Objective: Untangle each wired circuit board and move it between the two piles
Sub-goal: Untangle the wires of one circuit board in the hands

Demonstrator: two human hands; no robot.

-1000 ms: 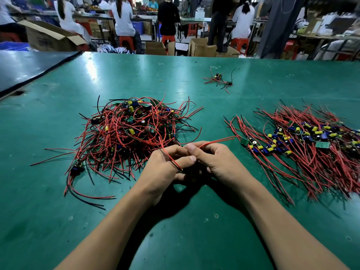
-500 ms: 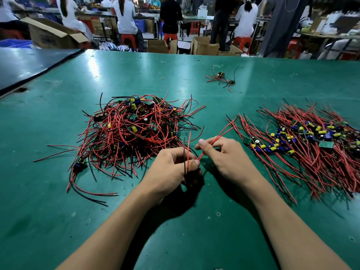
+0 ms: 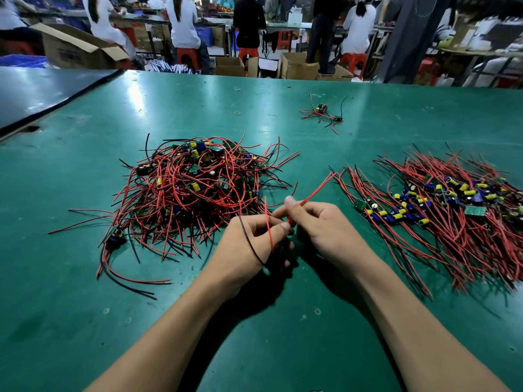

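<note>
Left hand (image 3: 232, 250): grips a red wire (image 3: 268, 222) and a black wire (image 3: 246, 238) above the green table (image 3: 283, 349).
Right hand (image 3: 325, 230): pinches red leads (image 3: 314, 191) slanting upward.
Board: hidden under both hands, between the tangled pile (image 3: 195, 190) and the sorted pile (image 3: 452, 213).

right pile (image 3: 458, 222) cropped at edge.

Green table (image 3: 113, 306), overhead light glaring on top. Darker table (image 3: 42, 91) at left. Beyond: workers (image 3: 181, 21) on red stools (image 3: 186, 56) at benches, cardboard boxes (image 3: 300, 66) on floor.
</note>
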